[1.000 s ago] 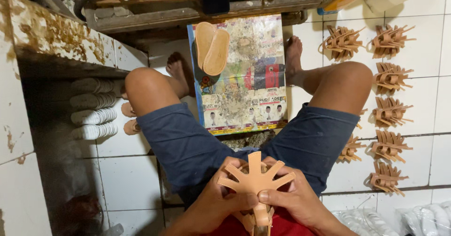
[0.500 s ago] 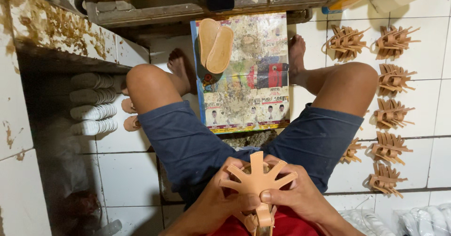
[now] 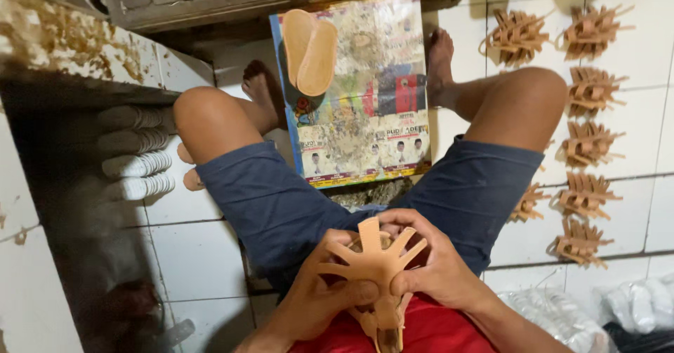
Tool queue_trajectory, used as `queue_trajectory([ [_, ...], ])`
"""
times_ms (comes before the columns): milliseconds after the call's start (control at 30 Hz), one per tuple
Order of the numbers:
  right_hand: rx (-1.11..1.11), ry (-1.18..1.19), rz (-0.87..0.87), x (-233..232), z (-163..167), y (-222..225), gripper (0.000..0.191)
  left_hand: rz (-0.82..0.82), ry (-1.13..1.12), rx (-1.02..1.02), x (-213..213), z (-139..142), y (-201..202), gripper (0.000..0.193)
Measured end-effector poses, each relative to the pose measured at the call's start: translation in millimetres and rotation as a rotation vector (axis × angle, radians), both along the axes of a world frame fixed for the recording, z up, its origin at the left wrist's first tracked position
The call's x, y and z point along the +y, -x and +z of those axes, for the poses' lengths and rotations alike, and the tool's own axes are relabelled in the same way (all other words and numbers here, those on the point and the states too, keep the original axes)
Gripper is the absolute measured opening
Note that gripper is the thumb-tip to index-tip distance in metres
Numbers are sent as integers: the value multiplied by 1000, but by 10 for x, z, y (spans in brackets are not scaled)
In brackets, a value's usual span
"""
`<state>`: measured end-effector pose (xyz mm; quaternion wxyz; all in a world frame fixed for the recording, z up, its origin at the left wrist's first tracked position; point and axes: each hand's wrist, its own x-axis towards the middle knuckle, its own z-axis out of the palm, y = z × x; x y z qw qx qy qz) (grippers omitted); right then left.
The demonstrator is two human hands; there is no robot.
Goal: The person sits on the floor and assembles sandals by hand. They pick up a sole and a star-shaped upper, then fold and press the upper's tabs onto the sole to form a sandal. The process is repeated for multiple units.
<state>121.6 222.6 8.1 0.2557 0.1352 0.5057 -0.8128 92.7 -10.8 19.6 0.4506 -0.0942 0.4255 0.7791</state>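
I sit on a tiled floor with knees apart, looking down at my lap. Both hands hold a tan strappy sandal upper (image 3: 372, 258) whose flat straps fan outward like spokes. My left hand (image 3: 319, 300) grips its lower left side with the thumb across the middle. My right hand (image 3: 428, 265) wraps its right side, fingers curled over the upper straps. A narrow heel part hangs below, between my wrists.
A printed poster board (image 3: 372, 135) lies between my feet with two tan insoles (image 3: 309, 51) on it. Several finished strap pieces (image 3: 586, 142) lie in rows on the white tiles at right. Stacked soles (image 3: 137, 153) sit under a stained ledge at left. Plastic bags (image 3: 632, 304) lie bottom right.
The view has shifted slightly. My hands and the strappy piece stay in my lap, with only small finger adjustments on the straps.
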Motion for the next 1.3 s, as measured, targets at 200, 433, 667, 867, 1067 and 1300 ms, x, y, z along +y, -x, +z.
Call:
queue_trajectory([
  [200, -243, 14, 72, 147, -190, -190, 23, 86, -28, 35, -15, -172, -172, 69],
  [433, -270, 108, 106, 278, -217, -257, 18, 227, -91, 2, 153, -255, -293, 90],
  [667, -208, -26, 123, 420, -125, -215, 17, 237, -104, -29, 176, -290, -381, 79],
  [867, -182, 59, 93, 492, -58, -205, 19, 247, -115, -17, 266, -216, -296, 76],
  [1067, -187, 8, 71, 576, 363, -107, 54, 139, 42, 25, 329, 157, -91, 61],
  [1300, 20, -433, 114, 234, 616, -68, 110, -48, 60, 66, 196, 408, 128, 55],
])
